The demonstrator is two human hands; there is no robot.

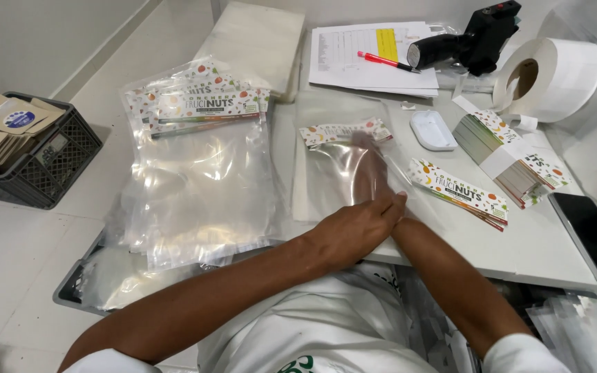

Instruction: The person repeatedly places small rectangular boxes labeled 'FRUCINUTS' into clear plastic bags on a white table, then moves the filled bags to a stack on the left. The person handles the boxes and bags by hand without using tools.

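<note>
Right hand [371, 173] inside thin, slippery clear bag [340, 173], fingers pressed together; left hand [354, 231] flat, steadying near mouth; likely best gripped at stiff header card [343, 131].

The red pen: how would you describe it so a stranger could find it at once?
Look at the far side of the white table, where a paper stack lies. The red pen rests on top, beside a yellow strip; nothing else there is red and thin.

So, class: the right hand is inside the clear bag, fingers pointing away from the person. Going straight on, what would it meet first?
Probably the printed header card closing the bag top, just beyond the right hand.
</note>
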